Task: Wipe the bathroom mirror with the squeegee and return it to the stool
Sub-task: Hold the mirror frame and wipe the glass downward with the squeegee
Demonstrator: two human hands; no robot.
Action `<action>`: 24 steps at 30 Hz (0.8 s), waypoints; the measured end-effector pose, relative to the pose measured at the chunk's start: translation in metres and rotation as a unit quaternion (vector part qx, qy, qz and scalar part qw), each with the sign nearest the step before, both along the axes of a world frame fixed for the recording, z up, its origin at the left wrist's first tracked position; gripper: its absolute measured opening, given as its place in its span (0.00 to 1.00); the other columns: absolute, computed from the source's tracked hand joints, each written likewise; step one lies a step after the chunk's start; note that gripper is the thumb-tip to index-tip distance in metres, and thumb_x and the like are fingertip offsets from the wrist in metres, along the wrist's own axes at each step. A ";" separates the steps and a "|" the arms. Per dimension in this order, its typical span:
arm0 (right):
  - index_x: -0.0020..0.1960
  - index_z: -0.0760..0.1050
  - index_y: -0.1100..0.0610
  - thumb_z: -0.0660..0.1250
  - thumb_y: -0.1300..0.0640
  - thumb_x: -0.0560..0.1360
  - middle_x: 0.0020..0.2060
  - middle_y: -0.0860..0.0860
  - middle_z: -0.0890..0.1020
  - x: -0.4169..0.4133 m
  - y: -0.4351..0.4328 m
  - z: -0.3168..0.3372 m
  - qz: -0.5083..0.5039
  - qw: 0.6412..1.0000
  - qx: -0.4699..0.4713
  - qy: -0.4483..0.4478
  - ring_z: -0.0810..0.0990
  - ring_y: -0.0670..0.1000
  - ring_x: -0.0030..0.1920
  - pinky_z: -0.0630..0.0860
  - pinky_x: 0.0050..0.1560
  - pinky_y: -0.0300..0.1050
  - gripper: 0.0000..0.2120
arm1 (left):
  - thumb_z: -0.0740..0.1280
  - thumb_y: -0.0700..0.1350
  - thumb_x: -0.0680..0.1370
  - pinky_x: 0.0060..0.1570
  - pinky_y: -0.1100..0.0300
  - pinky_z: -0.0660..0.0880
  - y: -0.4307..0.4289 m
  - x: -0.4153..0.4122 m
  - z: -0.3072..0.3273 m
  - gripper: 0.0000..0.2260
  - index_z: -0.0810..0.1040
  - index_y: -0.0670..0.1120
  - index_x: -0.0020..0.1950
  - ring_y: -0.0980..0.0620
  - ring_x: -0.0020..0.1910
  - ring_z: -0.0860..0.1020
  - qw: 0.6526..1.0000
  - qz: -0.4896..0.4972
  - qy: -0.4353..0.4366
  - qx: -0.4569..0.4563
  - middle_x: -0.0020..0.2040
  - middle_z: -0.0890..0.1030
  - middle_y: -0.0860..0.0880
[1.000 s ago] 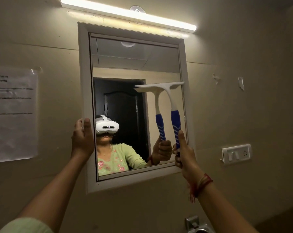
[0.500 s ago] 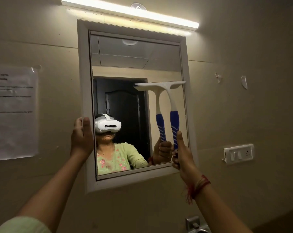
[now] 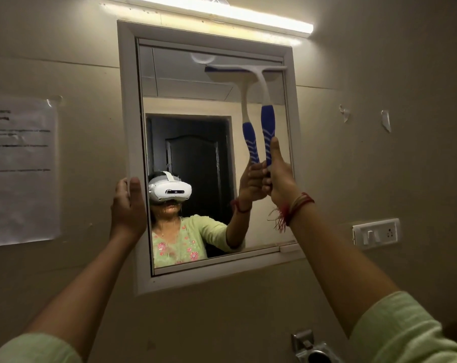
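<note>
The white-framed mirror [image 3: 129,100] hangs on the beige wall. My right hand [image 3: 281,179] grips the blue-and-white handle of the squeegee [image 3: 267,127], thumb up along it. Its white blade lies flat against the glass at the mirror's top right corner. My left hand [image 3: 127,205] clasps the mirror's left frame edge at mid height. The glass reflects the squeegee, a person in a green top with a white headset, and a dark door. The stool is not in view.
A tube light [image 3: 222,11] glows above the mirror. A paper notice [image 3: 20,169] is taped to the wall at the left. A switch plate [image 3: 375,233] sits to the right, and a metal fitting [image 3: 311,348] below the mirror.
My right hand has raised the squeegee from the middle of the mirror's right side up to its top right corner. My left hand has stayed on the frame.
</note>
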State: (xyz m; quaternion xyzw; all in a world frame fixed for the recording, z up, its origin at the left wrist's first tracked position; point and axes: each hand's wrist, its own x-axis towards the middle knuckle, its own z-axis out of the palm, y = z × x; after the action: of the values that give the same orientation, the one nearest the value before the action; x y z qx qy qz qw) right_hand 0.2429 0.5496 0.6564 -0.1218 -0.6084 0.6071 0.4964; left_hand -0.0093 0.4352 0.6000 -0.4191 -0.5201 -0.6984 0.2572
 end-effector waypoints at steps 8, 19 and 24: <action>0.30 0.54 0.51 0.46 0.26 0.71 0.21 0.46 0.57 0.001 0.003 -0.053 0.075 0.997 -0.010 -0.008 0.54 0.43 0.21 0.54 0.22 0.35 0.29 | 0.51 0.53 0.80 0.41 0.64 0.58 -0.003 0.004 0.002 0.16 0.70 0.43 0.55 0.40 0.51 0.73 1.000 0.017 0.005 -0.007 0.53 0.75 0.34; 0.33 0.70 0.54 0.57 0.27 0.63 0.19 0.46 0.70 0.001 -0.001 -0.140 -0.138 0.986 -0.095 0.019 0.63 0.43 0.18 0.61 0.18 0.35 0.29 | 0.51 0.54 0.80 0.40 0.60 0.59 -0.001 0.001 0.002 0.15 0.69 0.44 0.52 0.50 0.43 0.69 1.000 0.000 -0.002 -0.009 0.44 0.72 0.45; 0.34 0.69 0.55 0.58 0.28 0.63 0.21 0.46 0.69 0.001 -0.006 -0.122 -0.126 0.987 -0.094 0.030 0.63 0.43 0.18 0.62 0.18 0.35 0.28 | 0.51 0.54 0.80 0.42 0.60 0.60 -0.001 0.001 0.002 0.18 0.69 0.41 0.56 0.46 0.46 0.71 1.000 0.003 -0.004 -0.012 0.49 0.75 0.40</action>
State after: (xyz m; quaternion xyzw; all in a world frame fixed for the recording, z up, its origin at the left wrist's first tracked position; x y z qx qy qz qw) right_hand 0.2443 0.5438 0.5342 -0.2251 -0.5133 0.5975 0.5734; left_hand -0.0087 0.4343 0.6019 -0.4177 -0.5305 -0.6931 0.2525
